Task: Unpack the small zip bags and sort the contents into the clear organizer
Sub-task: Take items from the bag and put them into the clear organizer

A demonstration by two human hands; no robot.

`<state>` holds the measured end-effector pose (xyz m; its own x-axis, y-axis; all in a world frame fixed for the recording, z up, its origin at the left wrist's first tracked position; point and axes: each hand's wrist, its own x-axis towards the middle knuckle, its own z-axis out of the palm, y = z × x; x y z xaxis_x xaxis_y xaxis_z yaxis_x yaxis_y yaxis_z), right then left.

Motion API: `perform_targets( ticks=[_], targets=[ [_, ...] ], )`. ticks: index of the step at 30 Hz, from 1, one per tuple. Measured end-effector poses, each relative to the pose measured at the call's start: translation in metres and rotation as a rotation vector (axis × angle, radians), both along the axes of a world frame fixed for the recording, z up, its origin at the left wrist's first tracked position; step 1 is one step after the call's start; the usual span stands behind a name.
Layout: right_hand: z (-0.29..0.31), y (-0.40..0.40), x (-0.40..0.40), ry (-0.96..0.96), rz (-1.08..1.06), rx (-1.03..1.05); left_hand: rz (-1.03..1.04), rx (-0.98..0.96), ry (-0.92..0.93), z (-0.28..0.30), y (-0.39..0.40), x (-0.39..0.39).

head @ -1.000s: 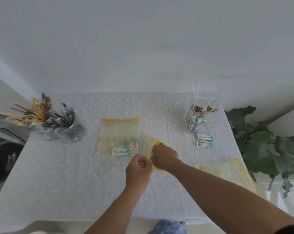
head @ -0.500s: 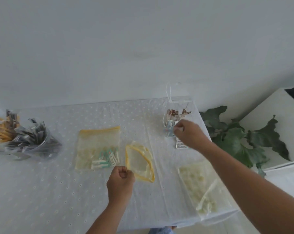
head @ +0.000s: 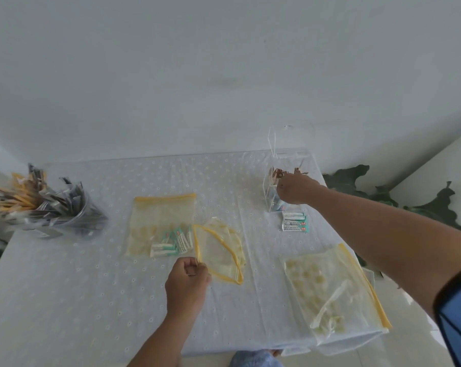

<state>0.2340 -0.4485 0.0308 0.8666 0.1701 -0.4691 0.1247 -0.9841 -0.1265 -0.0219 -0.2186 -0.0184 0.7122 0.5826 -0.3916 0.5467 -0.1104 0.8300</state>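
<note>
A small open zip bag (head: 220, 251) with a yellow rim lies mid-table, and my left hand (head: 188, 278) pinches its near rim. My right hand (head: 294, 190) reaches far right into the front of the clear organizer (head: 272, 147), whose lid stands up. Its fingers curl downward, hiding anything they hold. Brown packets stick up in the organizer's back section. Several green-and-white sachets (head: 294, 221) lie on the cloth just in front of it. A larger zip bag (head: 160, 215), shut, holds more sachets (head: 171, 242) at its near end.
A third zip bag (head: 335, 295) lies at the table's front right corner, overhanging the edge. A clear container (head: 65, 210) stuffed with yellow and dark packets stands at the far left. A leafy plant (head: 383, 192) stands past the table's right edge.
My right hand left the open bag's mouth and travelled to the organizer. My left hand kept its hold on the bag's rim. The view shifted right, then back.
</note>
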Motion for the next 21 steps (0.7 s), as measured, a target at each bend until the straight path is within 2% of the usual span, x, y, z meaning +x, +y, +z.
perform_targets(
  ticks=[2,4,6,8,10,12,15,18,21],
  targets=[
    [-0.004,0.003,-0.001,0.08,-0.042,0.048,-0.005,-0.019,-0.019,0.002,0.0,0.003],
    [-0.003,0.006,-0.001,0.076,-0.083,0.107,-0.008,-0.057,-0.028,0.003,-0.001,0.006],
    [0.002,0.005,-0.004,-0.023,-0.076,0.145,-0.016,-0.082,-0.041,0.004,-0.003,0.008],
    [0.005,0.002,-0.012,-0.208,-0.095,0.177,-0.025,-0.105,-0.055,0.004,-0.005,0.01],
    [0.009,0.001,-0.032,-0.385,-0.18,0.294,-0.039,-0.124,-0.061,0.004,-0.008,0.01],
    [0.007,0.002,-0.062,-0.427,-0.207,0.382,-0.049,-0.133,-0.061,0.004,-0.01,0.012],
    [-0.006,0.013,-0.12,-0.202,-0.149,0.491,-0.064,-0.127,-0.063,0.005,-0.011,0.017],
    [-0.022,0.032,-0.174,0.064,-0.104,0.468,-0.094,-0.133,-0.076,0.006,-0.011,0.021],
    [-0.04,0.054,-0.206,0.111,-0.163,0.454,-0.158,-0.109,-0.081,0.008,-0.013,0.026]
  ],
)
